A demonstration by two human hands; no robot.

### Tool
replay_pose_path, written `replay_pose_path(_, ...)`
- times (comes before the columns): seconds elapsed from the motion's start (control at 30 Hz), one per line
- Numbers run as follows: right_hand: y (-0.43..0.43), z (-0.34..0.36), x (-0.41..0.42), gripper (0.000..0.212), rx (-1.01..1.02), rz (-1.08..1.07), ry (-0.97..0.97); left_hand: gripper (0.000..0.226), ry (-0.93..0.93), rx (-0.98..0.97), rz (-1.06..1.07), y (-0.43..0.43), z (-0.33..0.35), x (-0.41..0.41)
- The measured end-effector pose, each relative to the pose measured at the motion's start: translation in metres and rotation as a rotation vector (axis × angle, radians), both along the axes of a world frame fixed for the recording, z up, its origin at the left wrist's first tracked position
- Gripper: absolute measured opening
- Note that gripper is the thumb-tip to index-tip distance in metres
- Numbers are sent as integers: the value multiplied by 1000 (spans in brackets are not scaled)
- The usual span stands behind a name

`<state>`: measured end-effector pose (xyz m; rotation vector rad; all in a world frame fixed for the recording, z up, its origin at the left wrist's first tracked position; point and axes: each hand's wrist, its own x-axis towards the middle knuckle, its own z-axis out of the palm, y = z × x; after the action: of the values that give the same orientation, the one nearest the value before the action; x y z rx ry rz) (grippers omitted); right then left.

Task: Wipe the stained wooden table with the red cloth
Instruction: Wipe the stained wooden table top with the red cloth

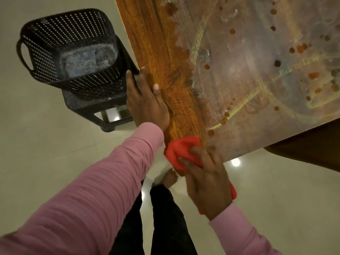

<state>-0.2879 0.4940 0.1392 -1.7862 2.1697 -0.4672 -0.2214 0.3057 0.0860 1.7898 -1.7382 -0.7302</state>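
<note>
Your left hand (147,102) flat on wooden table (161,43) edge mid-frame, fingers straight, holding nothing: likely bracing. Your right hand (207,179) grips bunched red cloth (181,150) at lower-centre corner, probably for pressure.

The counter (165,52) is orange-brown wood grain beside the left fingers (129,80), and grey film with yellow streaks and brown spots beyond the right fingers (197,151). Under these lies a red cloth (181,150). The sleeves (110,181) are pink, the perforated basket (64,43) black, the floor (46,162) cream.
</note>
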Motion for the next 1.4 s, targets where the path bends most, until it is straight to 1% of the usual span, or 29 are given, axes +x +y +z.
replay_pose_path(0.1,-5,-1,-29,33,-28,-157,49,46,-33,-15,-8,1,0,0)
replay_pose_path(0.2,-4,-1,-26,35,-45,-221,29,47,-53,-11,16,2,0,0)
replay_pose_path(0.3,7,-1,0,36,-8,-118,-29,47,-76,-18,29,2,1,0)
replay_pose_path(0.37,18,-1,15,32,18,-34,-66,47,-87,-24,36,3,2,-1)
replay_pose_path(0.43,24,-1,16,29,18,13,-77,47,-100,-21,41,4,3,-2)
replay_pose_path(0.5,26,-2,0,29,4,2,-58,47,-124,-13,50,4,4,-2)
replay_pose_path(0.57,26,-3,-26,29,-25,-82,-10,47,-145,1,55,4,4,-1)
replay_pose_path(0.67,20,-4,-58,30,-37,-274,48,47,-154,17,57,5,6,-1)
replay_pose_path(0.77,17,-8,-52,33,-66,-370,33,48,-148,10,60,6,5,-2)
replay_pose_path(0.83,21,-11,-33,33,-68,-322,-1,48,-147,-5,70,6,5,-2)
replay_pose_path(0.9,27,-13,-17,33,-64,-199,-27,48,-138,-12,95,6,4,-3)
replay_pose_path(0.97,30,-12,-23,31,-65,-97,-36,49,-132,-13,111,6,3,-4)
replay_pose_path(1.0,29,-12,-34,31,-73,-91,-27,49,-136,-14,112,6,2,-4)
replay_pose_path(1.03,27,-12,-47,30,-84,-124,-8,49,-138,-16,111,6,1,-3)
replay_pose_path(1.13,14,-9,-86,30,-86,-358,52,48,-143,-19,109,4,1,-3)
replay_pose_path(1.17,10,-8,-92,29,-88,-421,56,48,-146,-17,108,4,1,-4)
replay_pose_path(1.23,5,-8,-86,31,-87,-481,47,48,-142,-9,106,3,2,-3)
replay_pose_path(1.3,5,-8,-65,33,-75,-441,11,48,-148,0,103,3,3,-3)
replay_pose_path(1.4,8,-8,-36,34,-76,-225,-16,48,-157,17,96,3,5,-3)
